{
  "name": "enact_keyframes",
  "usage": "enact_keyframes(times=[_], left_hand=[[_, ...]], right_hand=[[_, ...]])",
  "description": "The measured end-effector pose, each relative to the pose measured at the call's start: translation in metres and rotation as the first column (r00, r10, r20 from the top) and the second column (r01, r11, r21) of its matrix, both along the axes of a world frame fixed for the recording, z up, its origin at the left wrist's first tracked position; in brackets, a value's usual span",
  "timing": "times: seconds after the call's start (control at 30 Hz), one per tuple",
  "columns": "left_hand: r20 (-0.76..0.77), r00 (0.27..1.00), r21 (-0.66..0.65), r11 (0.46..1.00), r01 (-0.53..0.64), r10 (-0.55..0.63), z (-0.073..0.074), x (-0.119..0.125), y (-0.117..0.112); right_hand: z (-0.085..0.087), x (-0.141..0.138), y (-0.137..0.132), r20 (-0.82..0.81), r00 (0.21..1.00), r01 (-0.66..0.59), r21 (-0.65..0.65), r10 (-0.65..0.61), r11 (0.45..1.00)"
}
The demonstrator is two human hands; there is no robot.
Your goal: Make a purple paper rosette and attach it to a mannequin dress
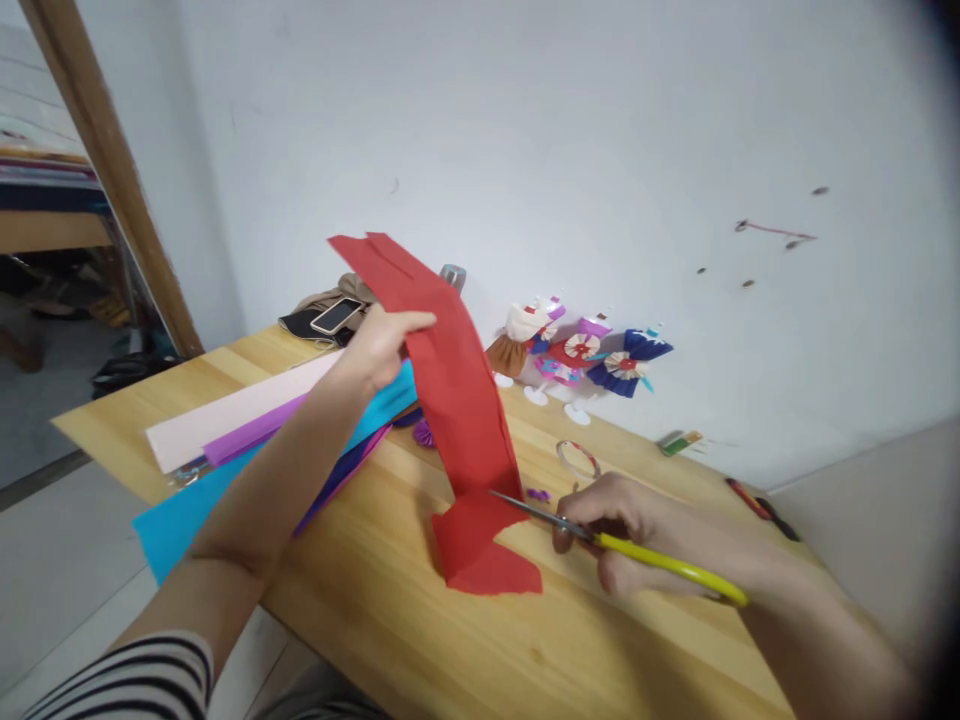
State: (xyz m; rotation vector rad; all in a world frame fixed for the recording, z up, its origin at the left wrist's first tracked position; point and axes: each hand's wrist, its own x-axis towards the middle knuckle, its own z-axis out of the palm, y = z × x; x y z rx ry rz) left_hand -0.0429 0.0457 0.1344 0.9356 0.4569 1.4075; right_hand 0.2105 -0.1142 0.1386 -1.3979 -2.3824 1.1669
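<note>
Firmly, my left hand [381, 345] pinches the red sheet [461, 380] near its upper left edge, thumb flat across the front, other fingers mostly hidden. The sheet slants down over the table [420, 650], its lower part notched on the right. My right hand [619, 525] is curled closed around the scissors [626, 549], their blade tips at the sheet just above that notch; how far the blades are parted, I can't tell. Beneath my left forearm lie blue [176, 525], purple [259, 432] and pale [217, 420] sheets.
</note>
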Motion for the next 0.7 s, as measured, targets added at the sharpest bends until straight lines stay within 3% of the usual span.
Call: enact_keyframes(times=[0.13, 0.17, 0.2, 0.3, 0.4, 0.53, 0.7], left_hand=[[-0.015, 0.981, -0.244, 0.951, -0.190, 0.192, -0.027, -0.032, 0.050], [-0.016, 0.968, -0.381, 0.894, -0.238, 0.250, -0.037, -0.041, 0.059], [-0.029, 0.965, -0.432, 0.867, -0.249, 0.262, -0.046, -0.049, 0.065], [-0.062, 0.952, -0.550, 0.786, -0.282, 0.298, -0.073, -0.071, 0.076], [-0.058, 0.946, -0.623, 0.729, -0.285, 0.320, -0.091, -0.089, 0.078], [-0.012, 0.939, -0.658, 0.704, -0.267, 0.345, -0.095, -0.103, 0.078], [0.081, 0.919, -0.629, 0.735, -0.254, 0.386, -0.074, -0.105, 0.079]], right_hand=[[-0.038, -0.006, -0.004, -0.055, 0.998, 0.010, -0.171, -0.020, 0.985], [-0.048, -0.006, -0.005, -0.066, 0.997, 0.014, -0.201, -0.028, 0.980], [-0.058, -0.006, -0.006, -0.082, 0.996, 0.020, -0.213, -0.039, 0.977], [-0.086, -0.008, -0.011, -0.076, 0.994, 0.049, -0.276, -0.073, 0.960], [-0.106, -0.010, -0.016, -0.059, 0.989, 0.101, -0.365, -0.132, 0.925], [-0.118, -0.013, -0.018, -0.164, 0.979, 0.052, -0.358, -0.118, 0.932], [-0.122, -0.009, -0.020, -0.174, 0.970, 0.097, -0.365, -0.170, 0.926]])
